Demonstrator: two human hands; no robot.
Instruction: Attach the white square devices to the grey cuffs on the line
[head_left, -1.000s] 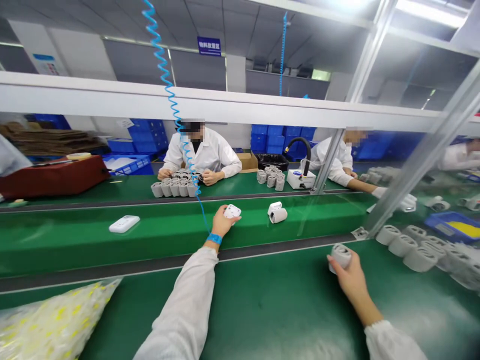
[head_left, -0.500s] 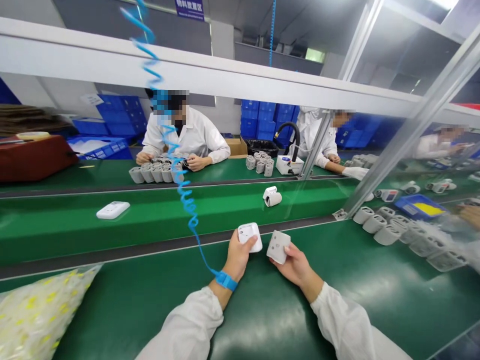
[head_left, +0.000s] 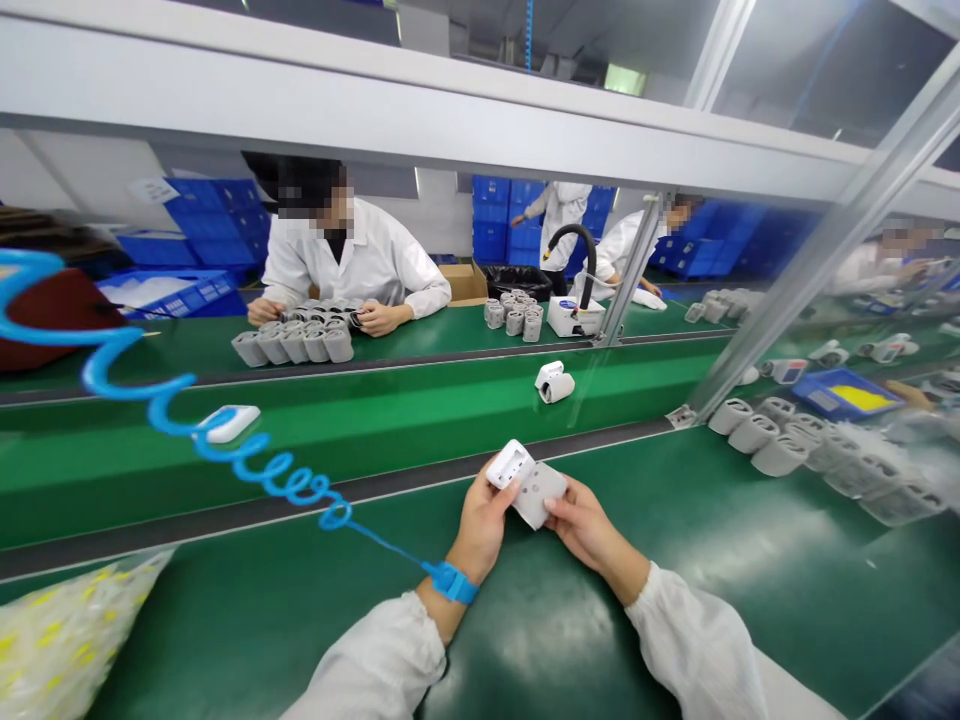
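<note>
Belt edge [head_left: 225, 520] runs past left hand [head_left: 480, 530] and right hand [head_left: 591, 535], seemingly holding casings [head_left: 531, 485].

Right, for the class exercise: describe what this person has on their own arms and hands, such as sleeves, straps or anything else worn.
The left hand and right hand are bare, with no gloves. The left sleeve and right sleeve are white and long. A blue wrist strap on the left wrist trails a coiled blue cord.

a factory assembly floor: green conveyor belts [head_left: 375, 450], white-coated workers [head_left: 352, 265], stacked blue crates [head_left: 491, 215].
</note>
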